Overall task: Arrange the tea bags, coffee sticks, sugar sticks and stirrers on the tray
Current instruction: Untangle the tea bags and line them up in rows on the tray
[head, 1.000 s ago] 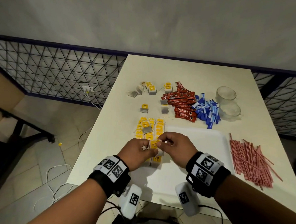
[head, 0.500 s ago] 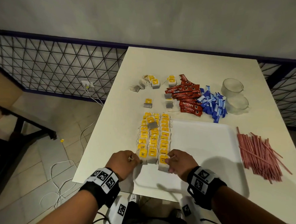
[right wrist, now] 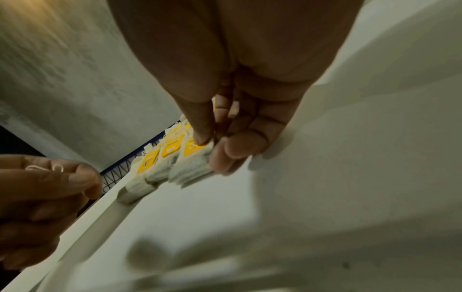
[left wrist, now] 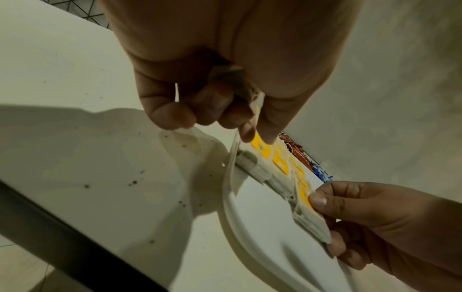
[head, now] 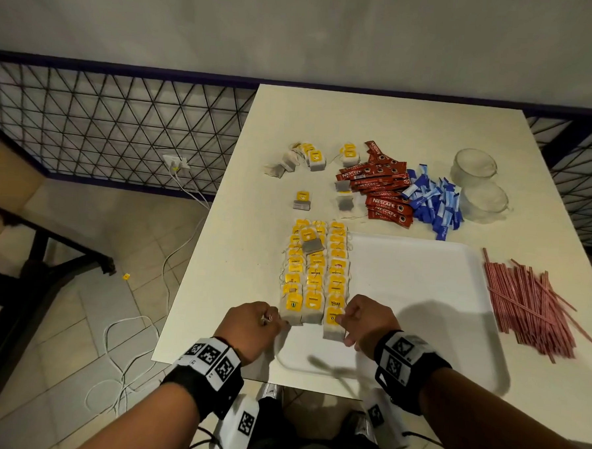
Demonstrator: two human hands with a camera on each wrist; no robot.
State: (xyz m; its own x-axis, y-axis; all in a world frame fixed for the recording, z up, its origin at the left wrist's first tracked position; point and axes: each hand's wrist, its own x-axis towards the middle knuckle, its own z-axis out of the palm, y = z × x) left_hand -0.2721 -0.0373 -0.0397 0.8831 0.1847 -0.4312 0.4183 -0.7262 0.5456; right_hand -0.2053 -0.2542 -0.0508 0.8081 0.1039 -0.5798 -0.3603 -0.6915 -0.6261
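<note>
White table (head: 389, 122): bears white tray (head: 422, 272) at near edge; loose tea bags (head: 310, 161), red coffee sticks (head: 380, 187), blue sugar sticks (head: 433, 202), two glass cups (head: 478, 182) beyond; red stirrers (head: 527, 301) beside tray's right.

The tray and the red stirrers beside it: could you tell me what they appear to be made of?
The tray looks like white moulded plastic, smooth and matte, with a rounded raised rim. The red stirrers seem to be thin plastic, judging by their uniform colour and straight, slender shape, though paper cannot be ruled out.
</note>
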